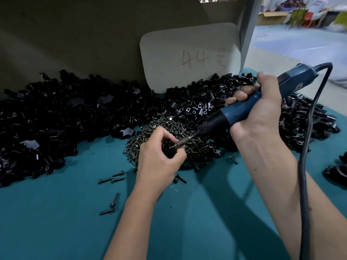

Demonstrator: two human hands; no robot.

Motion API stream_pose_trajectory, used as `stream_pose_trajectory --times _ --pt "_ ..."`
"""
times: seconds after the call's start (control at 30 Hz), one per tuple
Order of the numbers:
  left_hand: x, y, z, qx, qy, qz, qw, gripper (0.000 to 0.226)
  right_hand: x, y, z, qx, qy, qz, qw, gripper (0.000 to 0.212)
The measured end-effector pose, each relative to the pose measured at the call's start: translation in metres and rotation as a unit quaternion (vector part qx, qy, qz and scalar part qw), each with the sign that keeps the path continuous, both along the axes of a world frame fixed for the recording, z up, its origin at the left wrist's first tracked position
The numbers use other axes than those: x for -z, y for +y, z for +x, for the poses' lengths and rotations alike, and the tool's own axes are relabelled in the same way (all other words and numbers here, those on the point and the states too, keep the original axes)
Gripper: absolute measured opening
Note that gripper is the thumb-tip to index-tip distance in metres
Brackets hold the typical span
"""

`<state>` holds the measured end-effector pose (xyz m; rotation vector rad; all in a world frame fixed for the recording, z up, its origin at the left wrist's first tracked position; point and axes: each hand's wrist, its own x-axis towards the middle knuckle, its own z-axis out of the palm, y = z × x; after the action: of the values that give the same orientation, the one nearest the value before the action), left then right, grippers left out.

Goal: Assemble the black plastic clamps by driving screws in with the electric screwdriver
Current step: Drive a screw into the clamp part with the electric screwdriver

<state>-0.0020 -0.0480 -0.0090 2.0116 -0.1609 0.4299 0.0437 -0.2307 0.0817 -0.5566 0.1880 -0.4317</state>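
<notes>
I see my left hand (159, 149) with fingers curled, pinching; my right hand (257, 107) is wrapped in a grip, forearm raised.

A rounded pale card (189, 57) marked "44" in red is propped against a brown board (75, 34) at the table's (56, 222) far edge. Seated people (317, 8) are seen beyond the far right corner.

On a teal cloth-covered table (56, 212), the left hand (159, 152) pinches a small black plastic clamp (167, 147) above a heap of dark metal screws (169, 132). The right hand (257, 107) grips a blue corded electric screwdriver (242, 111), its bit meeting the clamp. Piles of black clamp parts (56, 117) lie behind, beside a pale rounded card (189, 55) marked "44".
</notes>
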Motion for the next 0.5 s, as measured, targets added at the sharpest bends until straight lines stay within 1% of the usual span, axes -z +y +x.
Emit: stream_pose_trajectory --times 0.17,0.27,0.3,0.4,0.5 --pt "-0.0014 -0.0010 -0.0003 0.030 0.021 -0.015 0.999 0.022 0.0010 -0.0006 0.0005 -0.009 0.010 0.017 1.000 0.027" --pt "-0.0003 -0.0019 0.0002 0.045 0.021 -0.015 0.999 0.007 0.0025 -0.0002 0.0016 -0.013 0.015 0.024 1.000 0.031" --pt "0.0007 -0.0020 0.0006 0.048 0.022 -0.018 0.998 0.005 0.0029 -0.0002 0.0020 -0.013 0.017 0.026 0.999 0.031" --pt "0.0035 -0.0021 0.0018 0.041 0.018 -0.016 0.999 0.012 0.0034 0.0000 0.0030 -0.008 0.018 0.030 0.999 0.029" --pt "0.0058 -0.0049 0.0023 0.019 0.001 0.006 1.000 0.016 0.0033 -0.0005 0.0033 0.001 0.015 0.019 1.000 0.028"
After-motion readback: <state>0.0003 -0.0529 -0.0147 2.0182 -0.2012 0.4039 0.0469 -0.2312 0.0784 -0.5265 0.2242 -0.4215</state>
